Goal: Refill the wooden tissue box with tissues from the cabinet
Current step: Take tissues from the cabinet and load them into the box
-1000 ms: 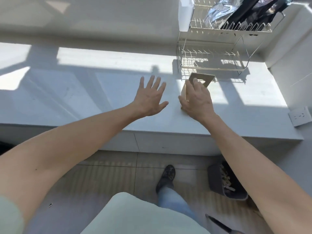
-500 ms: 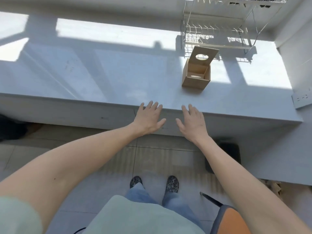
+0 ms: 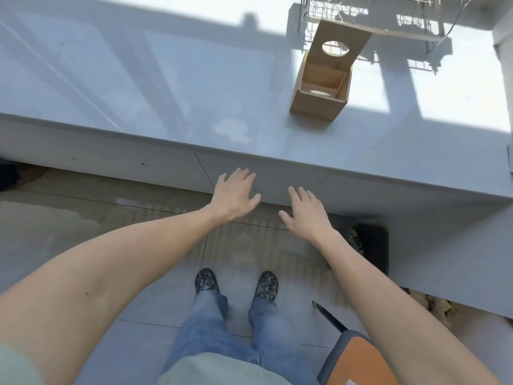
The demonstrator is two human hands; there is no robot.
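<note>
The wooden tissue box stands on the white countertop at the right, its lid with a round hole tipped open toward the back. The inside looks empty. My left hand is open, fingers spread, in front of the white cabinet front under the counter's edge. To its right, my right hand hangs open a little lower. Both hands hold nothing. No tissues are in view.
A wire dish rack stands behind the box. A dark bin sits on the floor at the right beneath the counter. An orange-seated chair is at my lower right. My feet stand on the tiled floor.
Both hands left the counter and the box and dropped to the cabinet front below the edge. The view tilted down and came closer.
</note>
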